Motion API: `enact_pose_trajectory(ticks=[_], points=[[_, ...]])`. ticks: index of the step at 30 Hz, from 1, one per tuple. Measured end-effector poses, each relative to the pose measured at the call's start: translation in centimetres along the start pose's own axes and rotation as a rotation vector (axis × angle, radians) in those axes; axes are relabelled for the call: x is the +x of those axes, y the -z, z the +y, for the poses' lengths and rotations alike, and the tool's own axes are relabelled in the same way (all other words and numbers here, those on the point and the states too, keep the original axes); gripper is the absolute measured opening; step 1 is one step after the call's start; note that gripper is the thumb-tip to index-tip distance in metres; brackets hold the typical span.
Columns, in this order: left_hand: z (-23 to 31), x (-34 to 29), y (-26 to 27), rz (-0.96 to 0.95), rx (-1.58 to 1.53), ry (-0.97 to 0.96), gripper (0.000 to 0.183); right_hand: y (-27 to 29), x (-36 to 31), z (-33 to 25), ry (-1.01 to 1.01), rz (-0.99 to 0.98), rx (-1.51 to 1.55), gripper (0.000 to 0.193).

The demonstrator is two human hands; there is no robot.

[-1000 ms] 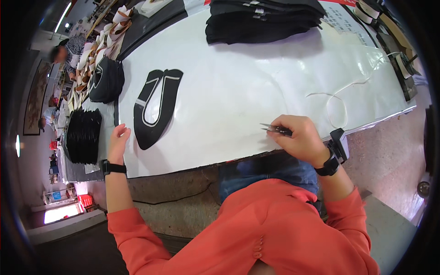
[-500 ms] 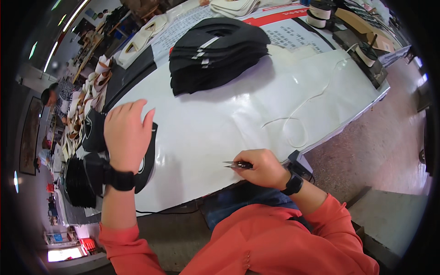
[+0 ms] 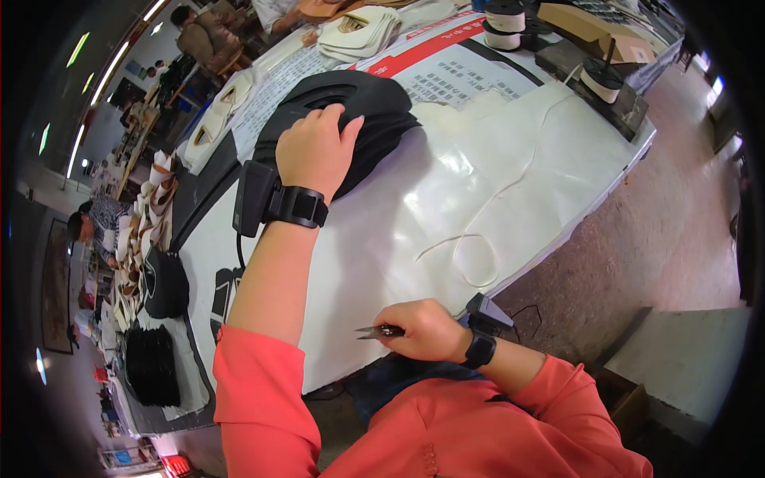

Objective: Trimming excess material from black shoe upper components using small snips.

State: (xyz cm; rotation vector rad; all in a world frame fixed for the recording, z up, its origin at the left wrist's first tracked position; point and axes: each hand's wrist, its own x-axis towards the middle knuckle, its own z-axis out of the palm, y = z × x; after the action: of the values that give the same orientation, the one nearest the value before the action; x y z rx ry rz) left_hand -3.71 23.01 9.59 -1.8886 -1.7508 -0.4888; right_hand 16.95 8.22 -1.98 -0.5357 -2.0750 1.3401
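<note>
A stack of black fabric pieces point(image 3: 376, 151) with curved edges lies on the white-covered table point(image 3: 470, 199). My left hand point(image 3: 315, 151) reaches over the near side of the stack, its thumb spread from the fingers; whether the fingertips touch the top piece I cannot tell. Close to the table's front edge, my right hand point(image 3: 430, 328) is closed around thread snips point(image 3: 389, 330) with dark handles, their metal blades pointing left. A loose white cord point(image 3: 496, 275) curls on the cover beyond that hand.
Spools of white cord point(image 3: 602, 80) stand at the far right on a dark base point(image 3: 637, 111), near an open cardboard box point(image 3: 590, 28). White cut pieces point(image 3: 358, 33) are piled at the back. More black pieces point(image 3: 151, 366) sit at the left; several people work farther off.
My left hand has moved from the black pieces at the left up and right to the big black stack. My right hand keeps holding the snips near the front edge. The view has shifted.
</note>
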Motion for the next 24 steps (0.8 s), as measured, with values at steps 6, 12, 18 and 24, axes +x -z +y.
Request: enact_pose_trajectory(ticks=[6,12,18,24], points=[[-0.5,0.7,-0.8,-0.089,-0.023,0.022,0.022,0.4,0.0,0.3,-0.02,-0.027,0.034,0.019],[-7.6,0.9,-0.4,0.029,-0.389,0.41,0.03,0.4,0.1,0.0,-0.008,-0.046,0.018,0.018],[-12.9,-1.0,5.3,0.277,-0.713,0.634,0.03,-0.2,-0.2,0.1,-0.002,-0.013,-0.016,0.019],[-8.5,-9.4,11.2,0.201,-0.149,0.147,0.02,0.1,0.0,-0.2,-0.088,0.021,0.075,0.016]])
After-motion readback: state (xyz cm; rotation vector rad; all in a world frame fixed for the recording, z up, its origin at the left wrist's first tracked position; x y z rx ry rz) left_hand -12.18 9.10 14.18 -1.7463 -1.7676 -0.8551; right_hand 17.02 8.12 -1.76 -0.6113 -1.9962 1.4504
